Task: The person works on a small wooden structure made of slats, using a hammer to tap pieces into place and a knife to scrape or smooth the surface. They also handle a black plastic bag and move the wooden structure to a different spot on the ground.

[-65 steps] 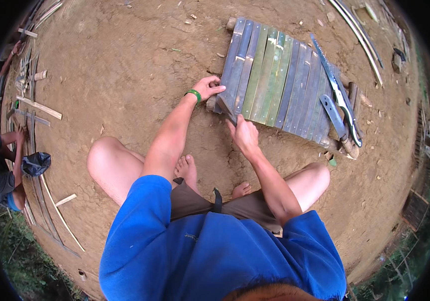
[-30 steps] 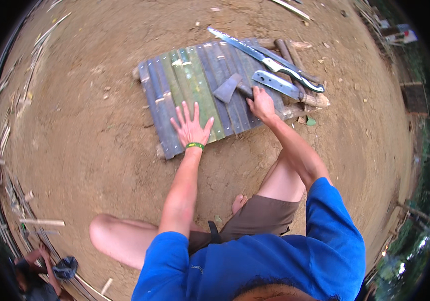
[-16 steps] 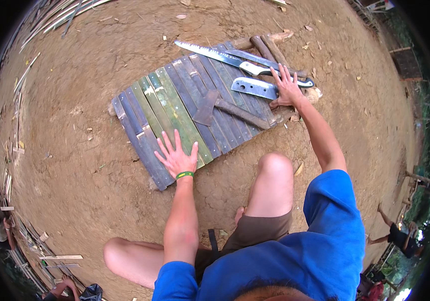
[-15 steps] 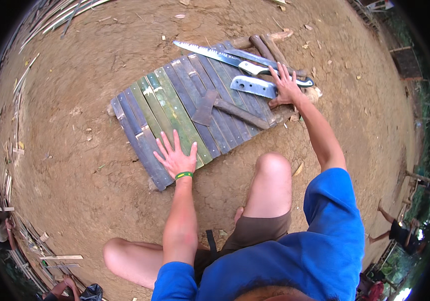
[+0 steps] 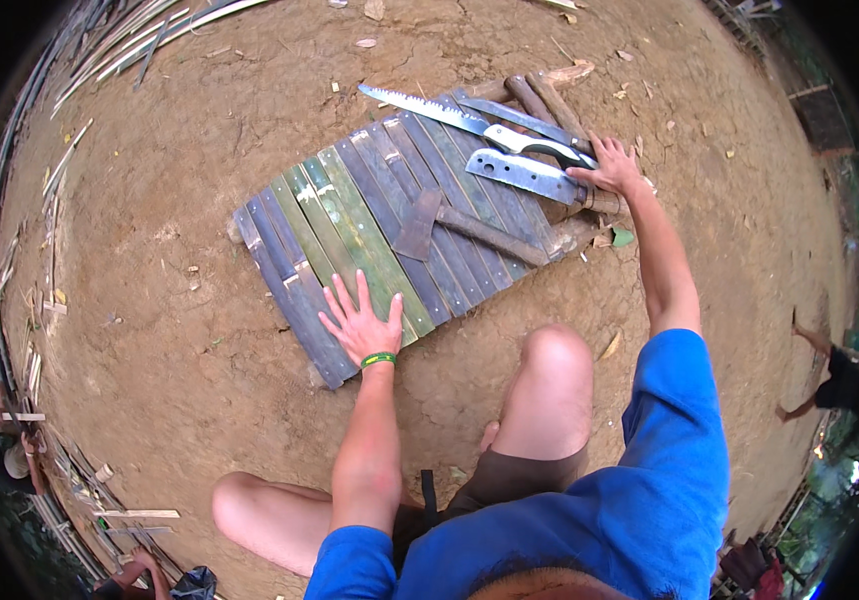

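Note:
My left hand (image 5: 361,322) lies flat with fingers spread on the near edge of a low slatted bamboo platform (image 5: 344,215), over its green slats. My right hand (image 5: 613,166) is at the right end, fingers apart, over the handle end of a folding saw (image 5: 521,139) with a white and black grip. Its thumb reaches toward a cleaver-like blade with holes (image 5: 519,174), whose wooden handle (image 5: 604,201) shows below the hand. Beyond the saw lies a long machete blade (image 5: 514,115). Nearer, a wooden-handled axe (image 5: 489,237) rests across the slats.
Round wooden poles (image 5: 554,105) jut out at the platform's far right. Bare brown earth (image 5: 169,330) surrounds it. Split bamboo strips (image 5: 139,40) lie at the far left. Other people are at the left edge and at the right (image 5: 834,375). My bent knees (image 5: 557,375) are close by.
My right hand has slid right along the handles, uncovering more of the saw grip and the cleaver handle. My left hand stays flat on the slats. The whole view has shifted slightly.

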`<state>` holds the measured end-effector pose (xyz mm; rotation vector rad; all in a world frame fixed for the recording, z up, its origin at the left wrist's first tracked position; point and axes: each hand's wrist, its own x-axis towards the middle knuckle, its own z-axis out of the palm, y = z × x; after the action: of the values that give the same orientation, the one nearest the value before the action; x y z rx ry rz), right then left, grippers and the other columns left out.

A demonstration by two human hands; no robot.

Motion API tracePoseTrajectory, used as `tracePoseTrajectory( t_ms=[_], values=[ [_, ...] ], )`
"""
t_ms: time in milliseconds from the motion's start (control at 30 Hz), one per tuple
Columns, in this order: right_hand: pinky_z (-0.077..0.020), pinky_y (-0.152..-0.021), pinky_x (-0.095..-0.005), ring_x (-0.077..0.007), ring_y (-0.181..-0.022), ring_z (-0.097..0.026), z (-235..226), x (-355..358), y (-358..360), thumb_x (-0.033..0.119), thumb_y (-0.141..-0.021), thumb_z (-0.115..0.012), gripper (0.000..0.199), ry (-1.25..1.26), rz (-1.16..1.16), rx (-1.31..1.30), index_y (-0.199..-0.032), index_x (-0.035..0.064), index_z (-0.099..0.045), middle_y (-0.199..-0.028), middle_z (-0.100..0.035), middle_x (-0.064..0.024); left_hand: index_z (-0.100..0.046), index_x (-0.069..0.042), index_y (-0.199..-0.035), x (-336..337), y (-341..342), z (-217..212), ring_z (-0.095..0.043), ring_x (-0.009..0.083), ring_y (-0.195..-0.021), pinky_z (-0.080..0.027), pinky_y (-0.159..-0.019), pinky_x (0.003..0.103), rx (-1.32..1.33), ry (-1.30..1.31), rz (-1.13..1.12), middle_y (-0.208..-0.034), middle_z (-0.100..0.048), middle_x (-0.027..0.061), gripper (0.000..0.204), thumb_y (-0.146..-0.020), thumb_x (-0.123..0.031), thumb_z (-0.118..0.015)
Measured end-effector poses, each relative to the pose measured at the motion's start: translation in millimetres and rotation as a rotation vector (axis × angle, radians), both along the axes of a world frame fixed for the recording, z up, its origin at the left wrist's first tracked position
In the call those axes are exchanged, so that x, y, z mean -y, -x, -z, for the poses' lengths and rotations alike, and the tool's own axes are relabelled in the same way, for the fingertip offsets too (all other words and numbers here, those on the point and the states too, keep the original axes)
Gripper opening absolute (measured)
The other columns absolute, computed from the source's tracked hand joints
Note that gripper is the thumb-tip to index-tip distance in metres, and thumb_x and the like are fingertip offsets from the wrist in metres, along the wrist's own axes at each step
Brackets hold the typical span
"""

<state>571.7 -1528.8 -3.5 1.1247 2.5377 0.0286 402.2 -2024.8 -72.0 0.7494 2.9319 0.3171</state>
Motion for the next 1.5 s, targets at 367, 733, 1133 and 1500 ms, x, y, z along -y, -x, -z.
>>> tracePoseTrajectory(
  t_ms=[367, 733, 1133, 1500],
  values=[
    [-0.0528, -0.084, -0.0487, -0.0403, -0.099, -0.065, 1.1, -9.4, 9.8, 0.052, -0.075, -0.074, 0.069, -0.043, -0.180, -0.109, -0.116, 0.0005, -0.053, -0.105, -0.067, -0.0221, -0.033, -0.027, -0.156, -0.4, -4.4, 3.5, -0.014, 0.0316, -0.153, -0.007, -0.122, 0.057, -0.040, 0.015, 0.009, -0.166, -0.018, 0.0072, 0.081, -0.087, -0.064, -0.056],
    [-0.0550, -0.079, -0.0469, -0.0396, -0.089, -0.068, -9.0, -3.5, 34.8, 0.038, -0.060, -0.080, 0.061, -0.034, -0.235, -0.179, -0.103, 0.0002, -0.059, -0.090, -0.069, -0.0215, -0.031, -0.028, -0.157, 3.0, -5.7, 1.2, -0.013, 0.0317, -0.153, -0.006, -0.122, 0.057, -0.040, 0.026, 0.007, -0.167, -0.016, 0.0069, 0.081, -0.088, -0.065, -0.053],
    [-0.0519, -0.068, -0.0388, -0.0213, -0.070, -0.064, -123.5, 149.2, 95.3, 0.022, -0.063, -0.078, 0.041, 0.514, -0.060, -0.623, -0.091, -0.0060, -0.068, -0.075, -0.067, -0.0146, -0.018, -0.028, -0.160, 7.6, 0.3, 2.6, -0.003, 0.0329, -0.155, 0.001, -0.121, 0.061, -0.010, 0.093, 0.036, -0.168, -0.004, 0.0076, 0.089, -0.088, -0.076, -0.040],
    [-0.0555, -0.080, -0.0439, -0.0373, -0.087, -0.072, -56.3, 548.3, 300.8, 0.035, -0.065, -0.080, 0.057, 0.772, -0.218, -0.759, -0.103, -0.0055, -0.068, -0.091, -0.072, -0.0248, -0.021, -0.006, -0.158, 61.9, -17.0, 22.5, -0.005, 0.0386, -0.153, -0.004, -0.120, 0.061, 0.109, -0.108, 0.125, -0.164, -0.011, 0.0243, 0.101, -0.084, -0.064, -0.059]
  ],
)
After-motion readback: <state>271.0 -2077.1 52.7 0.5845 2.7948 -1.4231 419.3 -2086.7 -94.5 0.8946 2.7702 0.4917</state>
